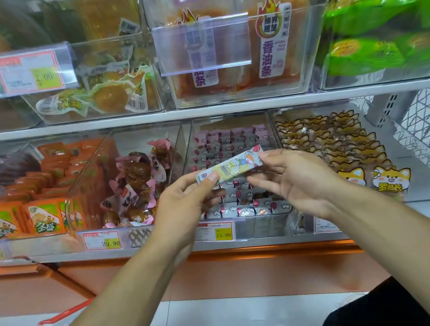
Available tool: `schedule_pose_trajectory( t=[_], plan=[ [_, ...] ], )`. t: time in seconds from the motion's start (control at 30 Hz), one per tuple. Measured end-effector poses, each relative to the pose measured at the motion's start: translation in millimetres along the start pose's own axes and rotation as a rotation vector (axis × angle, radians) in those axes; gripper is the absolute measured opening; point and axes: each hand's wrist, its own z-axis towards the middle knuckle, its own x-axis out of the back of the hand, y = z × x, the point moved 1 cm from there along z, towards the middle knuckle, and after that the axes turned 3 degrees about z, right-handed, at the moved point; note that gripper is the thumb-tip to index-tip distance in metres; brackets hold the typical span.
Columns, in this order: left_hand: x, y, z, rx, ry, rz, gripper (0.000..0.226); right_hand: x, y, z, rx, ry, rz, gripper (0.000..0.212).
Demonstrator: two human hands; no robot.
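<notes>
A long snack packet [229, 165] hangs tilted in front of the clear bin [188, 141]. The left hand [186, 202] pinches one end and the right hand [298, 179] pinches the other by its fingertips. Open air reaches up to the shelf edge [201, 111]. The packet's print is blurred, and the hands hide part of the bin's front.

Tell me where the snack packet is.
Centre of the head view: the left hand and right hand hold the snack packet by its ends, before a lower bin.

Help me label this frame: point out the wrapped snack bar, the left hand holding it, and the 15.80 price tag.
wrapped snack bar [232, 165]: head view, middle of the wrapper.
left hand [183, 202]: head view, middle of the hand.
15.80 price tag [217, 232]: head view, centre of the tag.
</notes>
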Motion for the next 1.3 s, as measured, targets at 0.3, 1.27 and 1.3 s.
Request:
schedule_pose_trajectory(
  t=[0.3,1.27,1.3],
  plan=[
    [1.9,0.9,-3.7,0.056,-0.068,-0.049,0.041,3.8,3.3,-2.0,-0.079,-0.226,-0.289,0.029],
    [-1.0,-1.2,-3.4,0.109,-0.115,-0.174,0.04,7.4,1.1,2.1,-0.069,-0.3,-0.26,0.032],
    [-2.2,-1.3,-4.3,0.156,-0.114,-0.169,0.041,7.5,1.2,1.9,-0.059,-0.33,-0.254,0.038]
  ],
)
